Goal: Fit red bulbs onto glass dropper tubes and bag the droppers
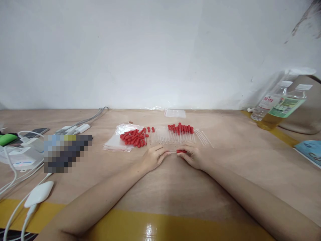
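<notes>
We are stretching both arms inward over the table [155, 190], our left hand [153, 157] pinching a tube [173, 151], our right hand [193, 156] gripping the red bulb [181, 151] at its right end. We are holding them level between our hands. Our fingers are hiding the tube's left end; the frame is cutting off our arms

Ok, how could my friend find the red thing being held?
On the brown table, look near the middle for the left hand and right hand, close together. The right hand pinches a red bulb, with a thin clear tube stretching from it to the left hand. Only this one is held; the other red bulbs lie farther back.
</notes>
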`<state>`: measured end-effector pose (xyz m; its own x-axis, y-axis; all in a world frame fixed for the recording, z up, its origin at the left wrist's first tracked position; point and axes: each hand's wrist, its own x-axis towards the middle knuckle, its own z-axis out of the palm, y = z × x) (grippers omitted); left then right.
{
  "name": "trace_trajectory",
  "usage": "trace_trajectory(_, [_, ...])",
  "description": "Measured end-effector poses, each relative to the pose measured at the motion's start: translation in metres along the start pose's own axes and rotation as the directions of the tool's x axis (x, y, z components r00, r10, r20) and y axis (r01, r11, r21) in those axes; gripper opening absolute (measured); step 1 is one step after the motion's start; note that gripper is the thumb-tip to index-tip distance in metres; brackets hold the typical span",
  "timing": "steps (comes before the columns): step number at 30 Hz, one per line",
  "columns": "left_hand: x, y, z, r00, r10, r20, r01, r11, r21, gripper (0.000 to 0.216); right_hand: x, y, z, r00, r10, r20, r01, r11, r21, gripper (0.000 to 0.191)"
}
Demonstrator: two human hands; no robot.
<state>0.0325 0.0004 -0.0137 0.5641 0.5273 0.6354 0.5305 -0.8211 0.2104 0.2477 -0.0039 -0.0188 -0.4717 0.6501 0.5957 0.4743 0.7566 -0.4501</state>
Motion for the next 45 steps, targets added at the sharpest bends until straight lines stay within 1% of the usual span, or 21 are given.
trace_trajectory(4, [-0.001,0.002,0.003,1.0,0.023,0.017,-0.023,1.0,-0.002,0.019,0.002,-0.004,-0.001,0.997,-0.066,0.045,0.069,0.996,-0.059,0.013])
trace_trajectory(15, [0.0,0.003,0.003,0.998,0.031,0.063,-0.029,0.999,-0.025,0.022,0.004,-0.007,0.003,0.988,-0.134,0.07,0.139,0.988,-0.062,0.014])
trace_trajectory(18, [0.001,0.005,0.005,0.997,-0.013,0.071,0.016,0.999,-0.042,0.022,0.005,-0.008,0.004,0.992,-0.115,0.04,0.118,0.991,-0.059,0.014])
trace_trajectory(20, [0.002,0.007,0.004,0.996,-0.053,0.077,0.057,0.997,-0.056,0.021,0.006,-0.007,0.004,0.996,-0.088,-0.002,0.088,0.995,-0.047,0.015])
trace_trajectory(22, [0.003,0.006,0.001,0.994,-0.077,0.075,0.082,0.995,-0.055,0.02,0.004,-0.006,0.002,0.997,-0.048,-0.056,0.046,0.998,-0.042,0.02])
trace_trajectory(25, [0.006,-0.005,-0.011,0.992,-0.128,0.003,0.127,0.992,0.022,0.02,0.0,-0.003,-0.006,0.987,0.025,-0.158,-0.038,0.996,-0.084,0.03])
trace_trajectory(28, [0.011,-0.028,-0.029,0.963,-0.239,-0.129,0.258,0.951,0.168,0.023,-0.004,0.0,-0.013,0.968,0.034,-0.247,-0.072,0.987,-0.146,0.026])
trace_trajectory(29, [0.013,-0.037,-0.035,0.946,-0.281,-0.161,0.311,0.925,0.22,0.023,-0.004,0.001,-0.014,0.965,0.028,-0.262,-0.071,0.985,-0.157,0.024])
trace_trajectory(30, [0.015,-0.046,-0.04,0.934,-0.318,-0.165,0.352,0.898,0.264,0.021,-0.005,0.002,-0.014,0.964,0.027,-0.265,-0.072,0.984,-0.162,0.023])
trace_trajectory(33, [0.024,-0.063,-0.048,0.895,-0.422,-0.145,0.444,0.807,0.39,0.016,-0.005,0.004,-0.012,0.968,0.029,-0.249,-0.072,0.984,-0.165,0.022])
trace_trajectory(35, [0.029,-0.068,-0.047,0.875,-0.468,-0.123,0.47,0.764,0.442,0.018,-0.006,0.005,-0.01,0.972,0.019,-0.233,-0.062,0.982,-0.18,0.021])
trace_trajectory(37, [0.033,-0.068,-0.043,0.861,-0.497,-0.104,0.484,0.742,0.463,0.02,-0.006,0.006,-0.01,0.974,0.016,-0.225,-0.063,0.977,-0.204,0.021])
trace_trajectory(39, [0.036,-0.066,-0.038,0.863,-0.499,-0.082,0.475,0.745,0.468,0.022,-0.007,0.006,-0.011,0.974,0.033,-0.223,-0.084,0.971,-0.223,0.019])
trace_trajectory(43, [0.038,-0.064,-0.034,0.892,-0.452,-0.015,0.406,0.784,0.469,0.022,-0.006,0.005,-0.013,0.972,0.049,-0.23,-0.105,0.965,-0.24,0.017])
trace_trajectory(45, [0.038,-0.063,-0.034,0.894,-0.447,0.008,0.39,0.789,0.474,0.024,-0.006,0.005,-0.012,0.972,0.048,-0.229,-0.104,0.966,-0.238,0.017])
